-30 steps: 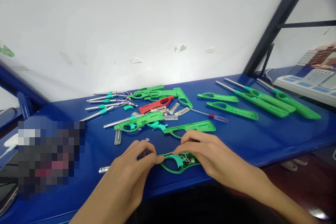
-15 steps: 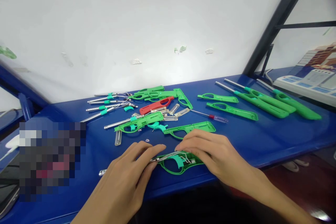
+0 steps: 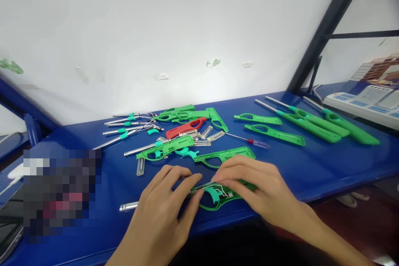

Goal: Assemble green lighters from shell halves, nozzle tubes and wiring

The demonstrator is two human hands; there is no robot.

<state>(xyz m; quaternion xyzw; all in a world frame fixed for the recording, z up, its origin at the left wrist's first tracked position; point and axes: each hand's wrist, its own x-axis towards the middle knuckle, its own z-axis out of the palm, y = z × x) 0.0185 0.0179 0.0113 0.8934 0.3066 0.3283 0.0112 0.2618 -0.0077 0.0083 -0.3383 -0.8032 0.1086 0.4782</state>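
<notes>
A half-assembled gas lighter lies near the table's front edge, its open green shell facing up. Inside it a teal trigger and thin white wires show. The lighter's metal tube sticks out left, past my left hand. Thumb and index finger of that hand are closed on the lighter where the tube meets the shell. My right hand has its fingertips pinched at the shell's upper edge beside the wires, and its palm covers the shell's handle end.
Behind lie green shell halves, a red shell, clear fuel tanks, tubes with wires and a screwdriver. Finished-looking green lighters rest at the right. A pixelated area covers the left; a wall stands behind.
Both hands have shifted slightly right along with the lighter. The left thumb and index finger now sit nearer the trigger. The view has moved a little.
</notes>
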